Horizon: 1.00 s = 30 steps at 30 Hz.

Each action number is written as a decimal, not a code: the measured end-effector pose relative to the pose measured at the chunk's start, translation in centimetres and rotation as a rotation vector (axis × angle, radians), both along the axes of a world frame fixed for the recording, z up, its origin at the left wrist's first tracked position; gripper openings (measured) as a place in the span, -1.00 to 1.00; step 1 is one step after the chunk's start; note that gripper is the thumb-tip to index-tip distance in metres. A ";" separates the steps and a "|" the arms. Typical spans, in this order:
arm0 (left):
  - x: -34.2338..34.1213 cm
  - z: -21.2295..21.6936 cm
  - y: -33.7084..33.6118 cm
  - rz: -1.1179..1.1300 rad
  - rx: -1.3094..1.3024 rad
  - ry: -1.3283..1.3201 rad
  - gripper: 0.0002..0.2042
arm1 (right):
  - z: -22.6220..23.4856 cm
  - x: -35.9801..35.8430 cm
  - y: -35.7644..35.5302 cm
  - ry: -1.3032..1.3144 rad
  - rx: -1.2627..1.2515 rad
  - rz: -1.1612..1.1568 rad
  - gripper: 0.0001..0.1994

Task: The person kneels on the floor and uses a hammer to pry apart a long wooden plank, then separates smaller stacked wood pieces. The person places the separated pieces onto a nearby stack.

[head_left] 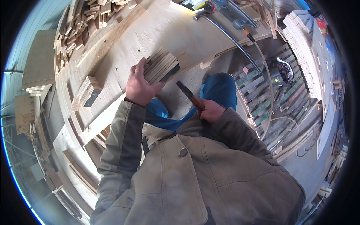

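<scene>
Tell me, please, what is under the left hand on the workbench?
The left hand rests on a stack of thin wooden pieces lying on the plywood workbench. The stack's dark end faces show. The hand covers the stack's near-left part, so that part cannot be seen.

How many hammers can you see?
2. One hammer is in the right hand, head near the wood stack that the left hand grips. Another hammer lies at the bench's far edge. More may be hidden.
</scene>
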<state>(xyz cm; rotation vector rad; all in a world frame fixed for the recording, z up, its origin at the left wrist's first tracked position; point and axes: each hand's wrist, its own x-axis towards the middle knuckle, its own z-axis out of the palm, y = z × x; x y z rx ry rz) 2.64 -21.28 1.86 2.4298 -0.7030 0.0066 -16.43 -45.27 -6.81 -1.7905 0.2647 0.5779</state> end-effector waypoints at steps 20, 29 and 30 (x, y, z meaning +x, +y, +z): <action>-0.1 -0.7 0.1 0.038 -0.049 0.008 -0.05 | 4.5 2.8 1.2 -0.022 -0.466 0.088 -0.58; -0.2 -0.7 0.2 0.040 -0.044 0.029 -0.03 | 3.7 2.5 1.6 -0.141 -0.517 0.013 -0.70; -0.1 -0.6 0.3 0.038 -0.047 0.037 -0.03 | 3.6 2.6 1.5 -0.142 -0.516 0.026 -0.71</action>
